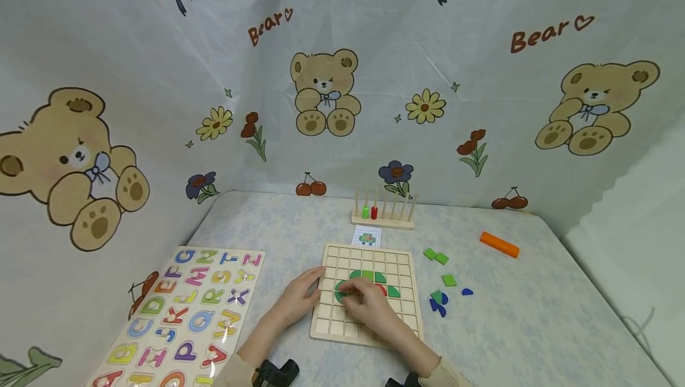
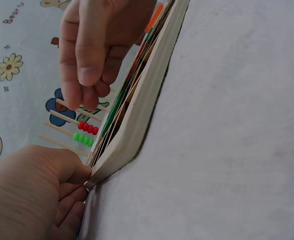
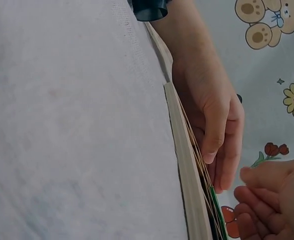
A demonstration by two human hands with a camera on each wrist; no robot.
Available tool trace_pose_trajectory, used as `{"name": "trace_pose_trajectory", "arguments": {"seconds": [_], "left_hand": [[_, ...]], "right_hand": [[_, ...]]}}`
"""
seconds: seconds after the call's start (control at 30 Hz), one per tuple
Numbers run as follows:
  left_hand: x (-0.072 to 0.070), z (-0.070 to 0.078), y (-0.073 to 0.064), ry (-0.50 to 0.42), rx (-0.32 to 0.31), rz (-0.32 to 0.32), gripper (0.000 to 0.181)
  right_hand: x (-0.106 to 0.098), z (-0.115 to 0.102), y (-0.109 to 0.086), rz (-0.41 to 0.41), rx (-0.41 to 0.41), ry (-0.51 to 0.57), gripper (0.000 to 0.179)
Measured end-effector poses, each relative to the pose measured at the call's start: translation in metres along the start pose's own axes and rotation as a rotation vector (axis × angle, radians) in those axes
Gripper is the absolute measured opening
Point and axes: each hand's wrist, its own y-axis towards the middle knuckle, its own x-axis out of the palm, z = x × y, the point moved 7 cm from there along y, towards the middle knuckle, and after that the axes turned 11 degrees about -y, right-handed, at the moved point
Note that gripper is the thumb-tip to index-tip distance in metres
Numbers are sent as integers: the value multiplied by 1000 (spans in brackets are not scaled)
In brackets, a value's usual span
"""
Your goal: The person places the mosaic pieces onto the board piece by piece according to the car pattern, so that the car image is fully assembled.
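At nine o'clock on the board [image 1: 332, 329], left hand [image 1: 297, 295], relaxed, probably steadying it. Right hand [image 1: 374, 311], by green piece [image 1: 339, 296]: grip indeterminable.

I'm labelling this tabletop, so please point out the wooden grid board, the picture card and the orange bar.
Wooden grid board [image 1: 334, 317]: head view, on its bare lower-left cells.
Picture card [image 1: 367, 238]: head view, on its printed picture.
Orange bar [image 1: 499, 245]: head view, midway along its top.

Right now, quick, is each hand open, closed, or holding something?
Left hand: open, touching the left edge of the board.
Right hand: open over the board, beside green pieces; no piece visibly held.
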Motion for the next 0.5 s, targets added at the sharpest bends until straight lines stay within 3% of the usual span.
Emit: {"name": "trace_pose_trajectory", "arguments": {"seconds": [0.13, 0.3, 0.37, 0.5], "left_hand": [[2, -1, 0, -14, -27, -9, 50], [2, 0, 1, -1, -10, -2, 50], [2, 0, 1, 6, -5, -1, 49], [1, 0, 1, 8, -15, 3, 50]], "right_hand": [[-5, -3, -2, -38, 70, 152, 21], [-30, -16, -6, -54, 71, 173, 24], [-42, -11, -8, -33, 74, 161, 24], [-66, 21, -13, 45, 95, 86, 26]]}}
